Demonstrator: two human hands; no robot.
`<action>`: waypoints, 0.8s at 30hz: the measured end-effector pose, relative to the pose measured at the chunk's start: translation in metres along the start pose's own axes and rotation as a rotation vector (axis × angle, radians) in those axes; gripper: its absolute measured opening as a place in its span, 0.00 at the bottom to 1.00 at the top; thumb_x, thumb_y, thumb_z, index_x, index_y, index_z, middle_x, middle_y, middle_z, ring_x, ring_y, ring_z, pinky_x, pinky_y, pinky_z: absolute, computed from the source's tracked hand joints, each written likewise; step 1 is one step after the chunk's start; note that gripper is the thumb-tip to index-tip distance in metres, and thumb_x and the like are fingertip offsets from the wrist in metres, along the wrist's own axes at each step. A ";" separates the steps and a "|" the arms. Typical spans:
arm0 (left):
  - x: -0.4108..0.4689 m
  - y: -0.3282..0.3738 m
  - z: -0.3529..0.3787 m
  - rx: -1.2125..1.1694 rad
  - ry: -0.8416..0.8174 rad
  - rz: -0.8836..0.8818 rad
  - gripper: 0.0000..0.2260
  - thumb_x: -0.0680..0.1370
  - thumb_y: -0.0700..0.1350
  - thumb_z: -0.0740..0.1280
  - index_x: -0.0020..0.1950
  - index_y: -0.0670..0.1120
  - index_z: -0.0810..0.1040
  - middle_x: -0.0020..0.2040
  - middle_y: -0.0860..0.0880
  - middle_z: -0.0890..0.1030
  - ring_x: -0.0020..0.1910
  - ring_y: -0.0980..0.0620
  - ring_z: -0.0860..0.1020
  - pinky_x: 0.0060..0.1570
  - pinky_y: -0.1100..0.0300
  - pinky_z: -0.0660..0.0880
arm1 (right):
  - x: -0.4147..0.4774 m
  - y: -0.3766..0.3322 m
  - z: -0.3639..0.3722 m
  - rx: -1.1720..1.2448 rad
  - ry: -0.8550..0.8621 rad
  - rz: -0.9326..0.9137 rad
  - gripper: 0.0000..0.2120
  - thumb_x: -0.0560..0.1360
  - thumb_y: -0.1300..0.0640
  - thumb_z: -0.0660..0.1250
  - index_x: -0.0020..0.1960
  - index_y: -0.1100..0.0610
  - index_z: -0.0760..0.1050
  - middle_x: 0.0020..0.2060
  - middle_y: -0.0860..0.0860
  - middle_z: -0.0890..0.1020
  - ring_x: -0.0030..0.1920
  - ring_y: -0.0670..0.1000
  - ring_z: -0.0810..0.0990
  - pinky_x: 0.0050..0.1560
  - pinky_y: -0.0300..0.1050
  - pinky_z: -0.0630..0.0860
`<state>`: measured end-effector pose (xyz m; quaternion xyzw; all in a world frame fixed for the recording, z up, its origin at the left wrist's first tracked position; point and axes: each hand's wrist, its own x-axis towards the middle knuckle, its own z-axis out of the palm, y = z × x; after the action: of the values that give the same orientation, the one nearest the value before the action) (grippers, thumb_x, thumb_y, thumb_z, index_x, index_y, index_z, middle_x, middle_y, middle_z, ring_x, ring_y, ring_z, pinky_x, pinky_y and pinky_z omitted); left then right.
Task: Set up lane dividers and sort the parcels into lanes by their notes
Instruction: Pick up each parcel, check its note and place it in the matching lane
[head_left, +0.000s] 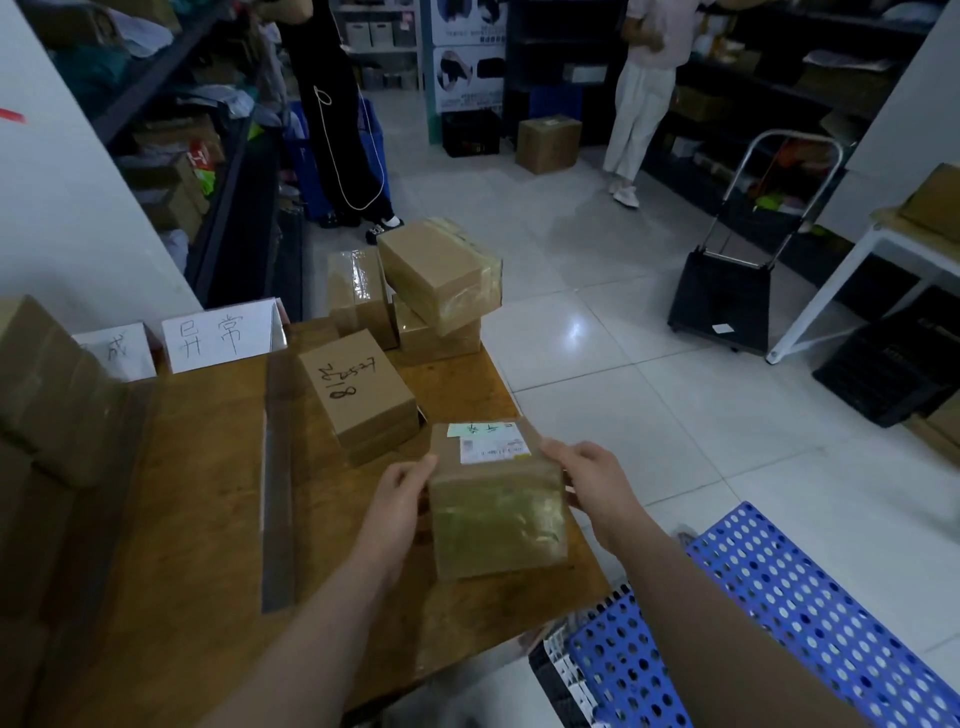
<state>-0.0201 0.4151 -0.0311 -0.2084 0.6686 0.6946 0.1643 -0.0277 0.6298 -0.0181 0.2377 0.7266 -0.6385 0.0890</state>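
Observation:
A taped brown parcel (496, 512) with a white label and a green note on top is near the wooden table's (197, 519) right edge. My left hand (402, 491) grips its left side and my right hand (589, 480) grips its right side. Behind it lies a parcel with black handwriting (358, 397). A stack of three taped parcels (415, 291) stands at the table's far end. A long grey metal strip (278, 499) lies lengthways on the table as a lane divider. Two white paper signs (221, 332) with handwritten characters stand at the back left.
Cardboard boxes (47, 395) are piled at the table's left. A blue perforated crate (769, 623) is at my lower right. Two people (337, 104) stand on the tiled floor beyond, between shelving racks. A folding hand trolley (727, 291) and a white table (883, 244) stand at the right.

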 end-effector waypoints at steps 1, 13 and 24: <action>-0.001 -0.006 0.001 0.027 -0.003 -0.011 0.13 0.78 0.55 0.65 0.61 0.53 0.75 0.60 0.48 0.80 0.57 0.46 0.78 0.61 0.42 0.73 | -0.002 0.005 0.001 -0.027 0.000 -0.009 0.15 0.73 0.49 0.70 0.46 0.61 0.75 0.45 0.58 0.82 0.45 0.57 0.82 0.52 0.56 0.78; -0.001 -0.041 -0.001 0.252 -0.063 -0.010 0.23 0.80 0.42 0.64 0.75 0.53 0.67 0.65 0.50 0.78 0.60 0.49 0.78 0.62 0.45 0.74 | -0.003 0.043 0.007 -0.109 -0.053 0.033 0.13 0.73 0.55 0.71 0.55 0.52 0.71 0.46 0.46 0.81 0.47 0.48 0.82 0.44 0.44 0.78; 0.005 -0.025 -0.020 0.427 -0.105 0.007 0.21 0.83 0.43 0.59 0.77 0.52 0.64 0.68 0.50 0.75 0.63 0.51 0.74 0.64 0.54 0.70 | 0.021 0.031 0.015 -0.367 -0.135 -0.116 0.30 0.73 0.49 0.71 0.71 0.50 0.62 0.49 0.46 0.77 0.41 0.41 0.76 0.41 0.36 0.74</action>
<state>-0.0106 0.3963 -0.0559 -0.1303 0.7918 0.5477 0.2368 -0.0340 0.6220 -0.0570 0.1319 0.8356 -0.5139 0.1426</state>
